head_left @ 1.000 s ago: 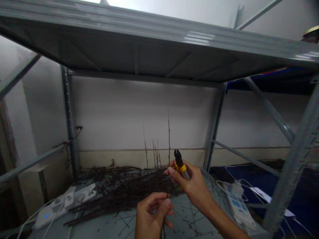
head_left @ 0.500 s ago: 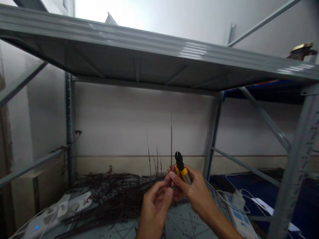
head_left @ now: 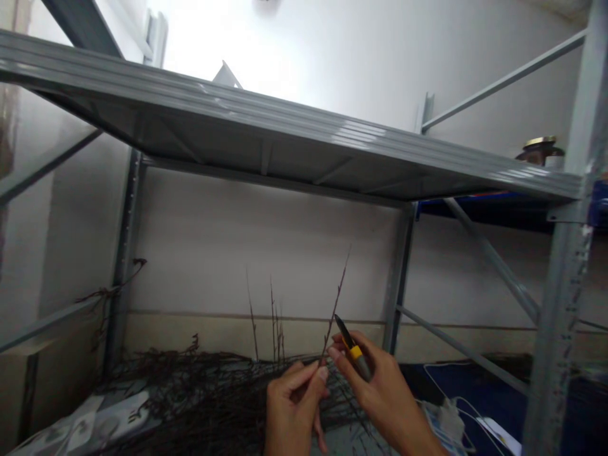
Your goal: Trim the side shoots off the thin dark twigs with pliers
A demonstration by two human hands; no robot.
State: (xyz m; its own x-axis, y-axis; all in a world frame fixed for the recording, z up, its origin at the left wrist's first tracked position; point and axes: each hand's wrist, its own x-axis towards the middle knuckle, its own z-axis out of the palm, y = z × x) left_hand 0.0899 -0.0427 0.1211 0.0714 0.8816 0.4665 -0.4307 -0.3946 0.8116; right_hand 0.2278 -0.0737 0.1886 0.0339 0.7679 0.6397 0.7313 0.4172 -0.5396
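Between the thumb and fingers of my left hand is a thin dark twig, its tip leaning up to the right. My right hand is closed around yellow-and-grey cutting pliers with black jaws. The jaws point up and sit close beside the twig; whether they touch it I cannot tell. The right fingertips are near the twig's lower part. Behind my hands a tangled heap of dark twigs covers the work surface, and several thin twigs stand upright at the back.
A grey metal shelf spans above my hands, with uprights on both sides. Power strips lie at the left and right, with white cables. A jar stands on the upper shelf at the right.
The twig has gone from upright to leaning right. The pliers have turned, so their jaws now show edge-on. My view has tilted up and both hands appear lower.
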